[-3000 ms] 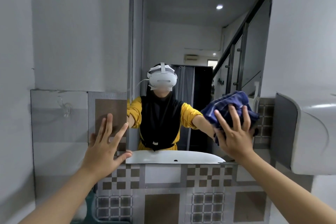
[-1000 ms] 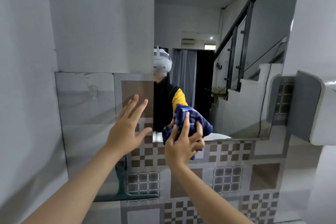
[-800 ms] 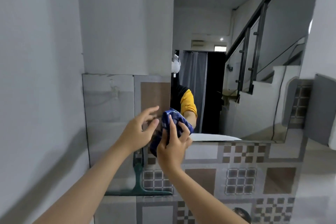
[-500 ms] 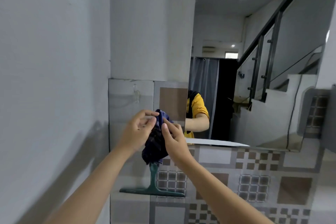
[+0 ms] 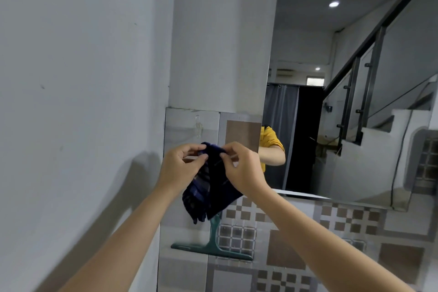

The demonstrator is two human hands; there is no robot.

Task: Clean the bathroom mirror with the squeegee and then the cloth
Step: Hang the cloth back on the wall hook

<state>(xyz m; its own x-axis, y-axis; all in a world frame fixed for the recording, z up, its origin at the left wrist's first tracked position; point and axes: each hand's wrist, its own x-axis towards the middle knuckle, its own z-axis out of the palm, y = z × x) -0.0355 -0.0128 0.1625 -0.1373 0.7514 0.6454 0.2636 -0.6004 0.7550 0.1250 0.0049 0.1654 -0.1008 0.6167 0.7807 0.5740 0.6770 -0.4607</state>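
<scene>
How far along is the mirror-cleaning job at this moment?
Squeegee stage looks over: the green plastic squeegee hangs on the tiled wall, in neither hand. In hand: left hand and right hand both pinch the top edge of the dark blue checked cloth, which hangs away from the wall mirror. Left, apparently: any further wiping.

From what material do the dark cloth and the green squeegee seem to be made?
Cloth: soft woven fabric, matte, dark blue with a faint check; it drapes in folds. Squeegee: probably moulded plastic, plain green with a slight sheen; its blade material cannot be told.
</scene>
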